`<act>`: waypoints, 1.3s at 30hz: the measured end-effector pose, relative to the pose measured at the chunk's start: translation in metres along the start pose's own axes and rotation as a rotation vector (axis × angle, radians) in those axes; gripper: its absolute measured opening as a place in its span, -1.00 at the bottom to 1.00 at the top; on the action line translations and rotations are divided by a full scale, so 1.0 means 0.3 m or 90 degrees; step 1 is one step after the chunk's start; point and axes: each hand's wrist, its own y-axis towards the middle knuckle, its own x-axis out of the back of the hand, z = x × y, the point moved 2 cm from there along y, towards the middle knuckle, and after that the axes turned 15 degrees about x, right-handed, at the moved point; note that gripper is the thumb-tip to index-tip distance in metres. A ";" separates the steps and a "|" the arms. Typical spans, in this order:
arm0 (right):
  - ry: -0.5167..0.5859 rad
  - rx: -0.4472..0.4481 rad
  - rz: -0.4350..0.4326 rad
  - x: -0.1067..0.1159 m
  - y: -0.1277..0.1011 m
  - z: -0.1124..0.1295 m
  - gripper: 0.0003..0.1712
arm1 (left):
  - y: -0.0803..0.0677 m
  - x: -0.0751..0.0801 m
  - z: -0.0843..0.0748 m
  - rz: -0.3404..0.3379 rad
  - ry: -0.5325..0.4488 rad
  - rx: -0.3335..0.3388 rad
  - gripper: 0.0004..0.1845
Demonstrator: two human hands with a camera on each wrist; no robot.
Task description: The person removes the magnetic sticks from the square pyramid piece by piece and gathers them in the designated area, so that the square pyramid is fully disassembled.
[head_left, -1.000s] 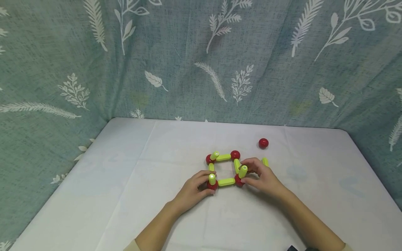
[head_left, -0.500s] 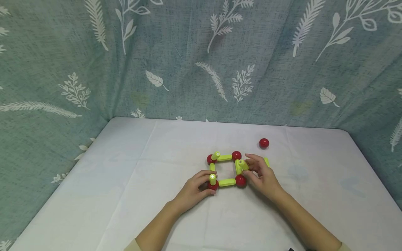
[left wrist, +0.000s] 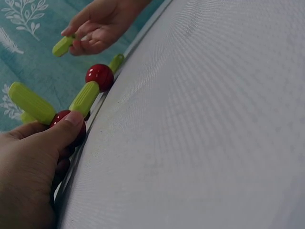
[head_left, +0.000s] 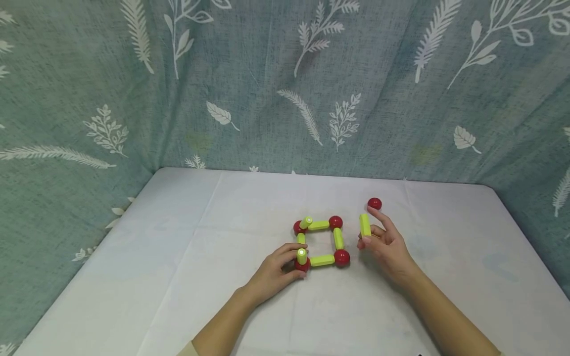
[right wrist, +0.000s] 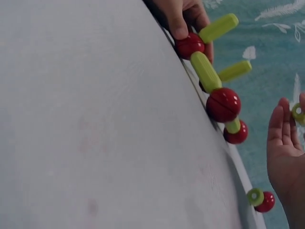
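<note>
Four-cornered and flat on the table, a frame of red balls joined by yellow-green rods [head_left: 322, 260] lies in front of me. My left hand [head_left: 272, 272] holds its near left red ball [left wrist: 71, 128] between thumb and fingers. From that ball an upright rod [left wrist: 32, 103] rises, and another upright rod [head_left: 306, 222] stands on the far left ball. The near right ball [head_left: 342, 258] and far right ball [head_left: 336, 222] carry no upright. Right of the frame, my right hand [head_left: 389, 247] pinches a loose yellow-green rod [head_left: 365, 226], apart from the frame, index finger extended.
A loose red ball [head_left: 374, 203] lies beyond my right hand. In the right wrist view another loose rod [right wrist: 255, 196] shows beside it, hidden in the head view. A leaf-patterned curtain [head_left: 249, 99] hangs behind the white table [head_left: 213, 306].
My right hand has lifted the upright rod off the near right ball and carried it rightward, away from the frame. The left hand stays on the near left ball.
</note>
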 end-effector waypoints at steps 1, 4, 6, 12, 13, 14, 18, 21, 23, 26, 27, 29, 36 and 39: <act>0.015 0.001 0.000 0.009 -0.004 0.002 -0.22 | 0.000 0.000 0.000 -0.001 0.001 -0.001 -0.54; 0.027 0.018 0.004 0.039 -0.017 0.008 -0.30 | 0.001 0.000 0.002 -0.004 0.007 -0.002 -0.53; 0.012 0.032 -0.004 0.064 -0.029 0.011 -0.36 | 0.002 -0.001 0.001 -0.005 0.007 -0.002 -0.53; -0.214 0.095 -0.015 0.184 -0.053 0.021 -0.39 | 0.003 -0.006 -0.001 0.003 -0.002 0.000 -0.54; -0.268 0.109 -0.005 0.208 -0.055 0.023 -0.39 | 0.004 -0.007 -0.001 0.004 -0.003 0.000 -0.54; -0.319 0.120 0.007 0.232 -0.057 0.023 -0.39 | 0.004 -0.008 -0.001 0.003 -0.001 0.000 -0.54; -0.511 0.120 0.056 0.306 -0.063 0.015 -0.36 | 0.003 -0.007 -0.001 0.000 0.005 -0.001 -0.54; -0.586 0.108 0.073 0.334 -0.053 0.002 -0.34 | 0.002 -0.004 -0.003 -0.009 0.010 -0.012 -0.53; -0.604 0.109 0.078 0.344 -0.042 -0.006 -0.34 | 0.001 -0.003 -0.003 -0.017 0.012 -0.022 -0.54; -0.624 0.088 0.084 0.349 -0.026 -0.015 -0.32 | -0.001 -0.003 -0.003 -0.028 0.018 -0.036 -0.57; -0.631 0.078 0.089 0.349 -0.021 -0.016 -0.31 | -0.001 -0.004 -0.003 -0.029 0.020 -0.039 -0.58; -0.644 0.058 0.098 0.350 -0.014 -0.017 -0.29 | -0.003 -0.004 -0.003 -0.033 0.026 -0.044 -0.59; -0.651 0.091 0.079 0.319 -0.016 0.001 -0.28 | -0.006 -0.003 -0.002 -0.013 0.048 -0.100 -0.54; -0.598 0.211 0.042 0.263 -0.022 0.020 -0.43 | -0.007 -0.007 -0.001 -0.005 0.052 -0.130 -0.60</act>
